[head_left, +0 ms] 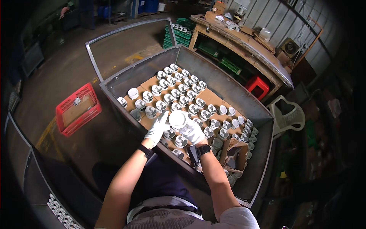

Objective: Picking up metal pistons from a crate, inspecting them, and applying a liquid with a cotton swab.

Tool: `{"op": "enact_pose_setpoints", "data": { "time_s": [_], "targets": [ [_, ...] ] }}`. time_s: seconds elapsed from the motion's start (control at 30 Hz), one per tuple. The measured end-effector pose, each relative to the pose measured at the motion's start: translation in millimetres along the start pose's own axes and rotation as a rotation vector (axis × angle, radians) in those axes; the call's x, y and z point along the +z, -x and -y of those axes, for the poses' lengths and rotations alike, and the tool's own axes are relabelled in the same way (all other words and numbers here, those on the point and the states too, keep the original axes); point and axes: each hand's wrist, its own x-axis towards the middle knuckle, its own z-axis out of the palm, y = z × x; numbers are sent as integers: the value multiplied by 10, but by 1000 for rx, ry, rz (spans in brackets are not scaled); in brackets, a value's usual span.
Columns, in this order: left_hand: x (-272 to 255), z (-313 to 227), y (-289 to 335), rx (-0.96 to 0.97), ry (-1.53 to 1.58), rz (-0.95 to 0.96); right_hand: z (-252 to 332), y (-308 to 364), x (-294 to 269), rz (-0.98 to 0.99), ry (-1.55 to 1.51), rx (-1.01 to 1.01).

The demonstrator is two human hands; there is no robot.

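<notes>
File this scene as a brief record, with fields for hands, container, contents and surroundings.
Left hand: white glove, fingers at left edge of round pale part
Right hand: white glove, holding that part from its right
Container: metal bin, cardboard inside
Contents: many similar parts
Surroundings: red crate left, pale chair right

Pale piston [177, 120], round face up

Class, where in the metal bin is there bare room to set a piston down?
Bare cardboard shows beside the upper-left wall, between the lone flat-topped piston and the top rows, and beside the upper-right wall, above two pale-topped pistons. Other pistons crowd around the left hand, right hand and open carton.
</notes>
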Motion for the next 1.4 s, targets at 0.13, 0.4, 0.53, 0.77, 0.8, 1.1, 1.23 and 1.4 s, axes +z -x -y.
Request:
{"op": "enact_pose_setpoints", "data": {
  "time_s": [0.13, 0.4, 0.53, 0.77, 0.8, 1.1, 1.23, 1.4],
  "targets": [
    [140, -305, 66, -62, 56, 11, 457, 43, -40, -128, -922, 375],
    [206, -345, 83, -4, 60, 14, 9, 186, 39, -116, -915, 281],
    [187, -281, 78, -28, -4, 25, -44, 233, 35, -105, -663, 303],
    [223, -421, 103, -59, -90, 42, -159, 197, 108, -200, -806, 288],
    [235, -392, 79, -117, 52, 61, -199, 203, 95, -213, -982, 383],
    [133, -413, -12, -150, -42, 96, 38, 135, -140, -124, -174, 12],
    [55, -296, 34, -148, 470, 128, 420, 46, -188, -14, -313, 126],
    [152, -128, 42, -26, 182, 72, 254, 94, -143, 0, -368, 202]
  ]
}}
